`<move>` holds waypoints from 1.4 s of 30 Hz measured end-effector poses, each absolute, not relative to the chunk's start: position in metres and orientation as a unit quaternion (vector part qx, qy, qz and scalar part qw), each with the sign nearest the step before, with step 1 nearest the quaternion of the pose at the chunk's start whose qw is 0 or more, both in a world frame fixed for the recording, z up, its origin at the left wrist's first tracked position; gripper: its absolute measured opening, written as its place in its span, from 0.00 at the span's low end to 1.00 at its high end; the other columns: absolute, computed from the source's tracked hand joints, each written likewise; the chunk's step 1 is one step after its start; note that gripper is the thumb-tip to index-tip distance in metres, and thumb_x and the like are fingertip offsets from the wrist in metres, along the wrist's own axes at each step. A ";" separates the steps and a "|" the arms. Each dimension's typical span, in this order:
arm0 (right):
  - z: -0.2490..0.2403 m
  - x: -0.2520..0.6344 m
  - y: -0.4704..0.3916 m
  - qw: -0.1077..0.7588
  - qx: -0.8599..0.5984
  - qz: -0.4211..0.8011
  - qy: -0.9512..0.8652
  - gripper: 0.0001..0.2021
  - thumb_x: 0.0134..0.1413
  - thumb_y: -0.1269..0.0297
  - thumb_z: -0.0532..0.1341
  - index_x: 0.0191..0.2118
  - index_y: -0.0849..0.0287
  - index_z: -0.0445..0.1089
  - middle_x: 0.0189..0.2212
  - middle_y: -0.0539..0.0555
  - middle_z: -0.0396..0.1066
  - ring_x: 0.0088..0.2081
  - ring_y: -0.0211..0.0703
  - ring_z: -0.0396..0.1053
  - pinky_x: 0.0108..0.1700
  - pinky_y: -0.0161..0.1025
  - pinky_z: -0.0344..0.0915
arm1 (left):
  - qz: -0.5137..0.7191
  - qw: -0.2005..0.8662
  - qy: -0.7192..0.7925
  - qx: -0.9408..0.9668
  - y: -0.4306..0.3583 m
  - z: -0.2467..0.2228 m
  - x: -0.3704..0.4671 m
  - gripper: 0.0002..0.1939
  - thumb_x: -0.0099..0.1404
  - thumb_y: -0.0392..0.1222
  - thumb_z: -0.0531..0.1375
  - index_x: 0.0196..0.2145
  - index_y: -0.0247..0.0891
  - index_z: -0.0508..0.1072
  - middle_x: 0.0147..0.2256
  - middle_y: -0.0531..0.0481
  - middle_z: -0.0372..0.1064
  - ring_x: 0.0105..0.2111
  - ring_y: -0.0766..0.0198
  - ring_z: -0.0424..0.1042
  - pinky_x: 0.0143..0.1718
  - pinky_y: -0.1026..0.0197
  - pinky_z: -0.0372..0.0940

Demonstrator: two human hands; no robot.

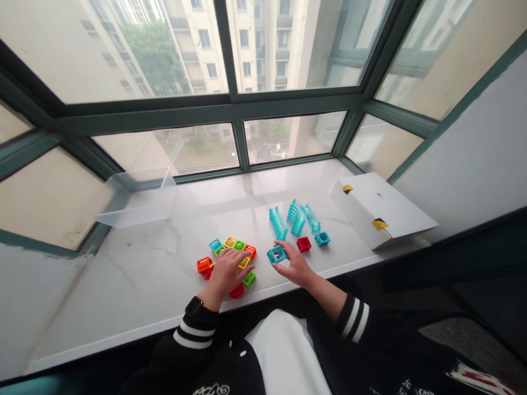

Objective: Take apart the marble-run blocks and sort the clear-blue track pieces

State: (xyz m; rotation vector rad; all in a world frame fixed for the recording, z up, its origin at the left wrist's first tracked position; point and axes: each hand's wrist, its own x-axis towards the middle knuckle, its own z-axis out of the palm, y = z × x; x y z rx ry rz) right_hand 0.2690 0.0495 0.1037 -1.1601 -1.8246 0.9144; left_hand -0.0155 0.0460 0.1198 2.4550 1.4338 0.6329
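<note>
Currently | right hand point(297, 266) holds blue block point(271, 256) | jacket lettering point(212, 390) seemingly illegible

Centre of frame: left hand point(229, 269), fingers spread, over cluster of multicoloured blocks point(239, 246). Just right of centre: right hand point(298, 266) gripping hollow blue block point(270, 255) between thumb and fingers. Farther right: red block point(303, 244), second blue block point(323, 238); translucent turquoise track pieces point(297, 217) above them. Mid-left: clear plastic bin point(142, 218). Mid-right: white box point(391, 206). Across top: green-framed windows point(233, 107), buildings point(263, 38) beyond.
</note>
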 end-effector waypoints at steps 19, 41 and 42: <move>0.056 0.429 0.062 0.473 -0.673 0.216 -0.525 0.35 0.55 0.49 0.67 0.66 0.54 0.66 0.62 0.61 0.72 0.58 0.57 0.74 0.62 0.55 0.71 | 0.155 0.308 0.458 0.819 0.022 0.082 0.085 0.22 0.69 0.41 0.62 0.61 0.43 0.72 0.60 0.41 0.71 0.60 0.49 0.72 0.64 0.44 0.68; 0.047 0.440 0.103 0.397 -0.652 0.253 -0.594 0.32 0.53 0.52 0.68 0.63 0.51 0.69 0.60 0.57 0.75 0.60 0.57 0.73 0.65 0.55 0.67 | 0.084 0.332 0.479 0.808 0.023 0.073 0.085 0.17 0.67 0.41 0.61 0.53 0.45 0.77 0.62 0.40 0.70 0.62 0.47 0.69 0.64 0.46 0.66; 0.046 0.440 0.103 0.396 -0.652 0.254 -0.594 0.32 0.53 0.52 0.68 0.63 0.51 0.69 0.59 0.57 0.75 0.60 0.57 0.73 0.65 0.55 0.68 | 0.082 0.332 0.480 0.808 0.023 0.074 0.086 0.17 0.67 0.41 0.61 0.53 0.45 0.77 0.62 0.40 0.70 0.62 0.47 0.69 0.64 0.46 0.66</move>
